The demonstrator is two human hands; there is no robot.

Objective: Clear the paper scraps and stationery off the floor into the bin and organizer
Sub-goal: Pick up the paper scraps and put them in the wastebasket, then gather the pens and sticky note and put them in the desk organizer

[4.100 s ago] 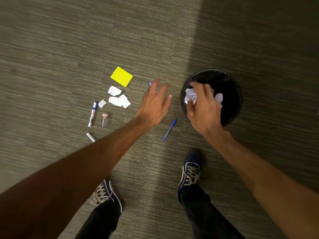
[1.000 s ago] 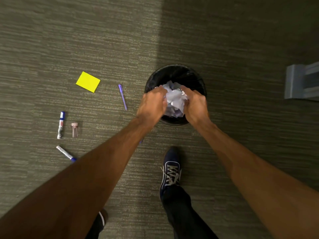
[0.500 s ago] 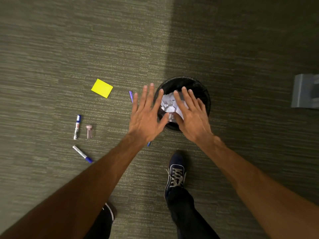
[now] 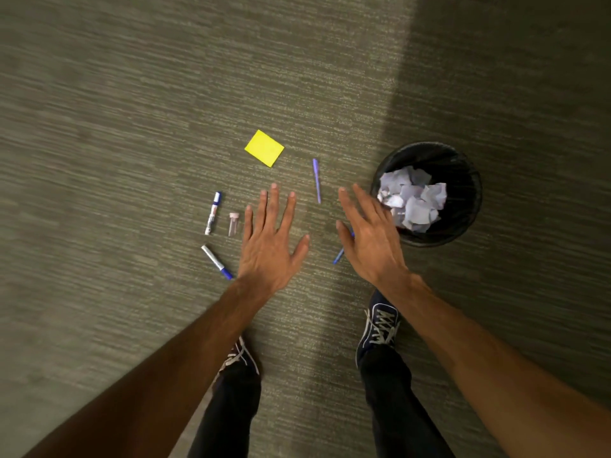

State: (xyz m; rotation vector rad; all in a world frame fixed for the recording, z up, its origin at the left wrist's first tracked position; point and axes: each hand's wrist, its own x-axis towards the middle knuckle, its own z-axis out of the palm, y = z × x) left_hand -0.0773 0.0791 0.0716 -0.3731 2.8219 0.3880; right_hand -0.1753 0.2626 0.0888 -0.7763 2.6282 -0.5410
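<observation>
Both hands empty, spread flat above the carpet (image 4: 132, 127): left hand (image 4: 269, 241) fingers wide, just beside the small clear vial (image 4: 233, 223); right hand (image 4: 368, 241) fingers together and open, between the purple pen (image 4: 316, 180) and the bin (image 4: 463, 180). Paper scraps (image 4: 411, 201) piled in the bin, none visible on the carpet. Stationery left: yellow sticky pad (image 4: 264, 148) farthest out, purple pen beside it toward the bin, blue-capped marker (image 4: 213, 213) and vial side by side, second marker (image 4: 216, 262) near the left wrist, blue pen (image 4: 340, 256) mostly hidden under the right hand. No organizer in frame, so drop point unknown. Likely risks: missing the blue pen, half hidden under the right palm and close to the right shoe (image 4: 378, 325); stepping on it or kicking it under the bin. Pens and markers round, apt to roll off fingertips on a flat pinch against carpet pile. Vial small and pale, easy to knock over or overlook next to the marker. Sticky pad lying flat, hard to get a nail under; could peel one sheet instead of lifting the block. Grabbing several items per hand risks dropping one. Dumping stationery into the bin by habit also plausible, given how close the bin sits.
</observation>
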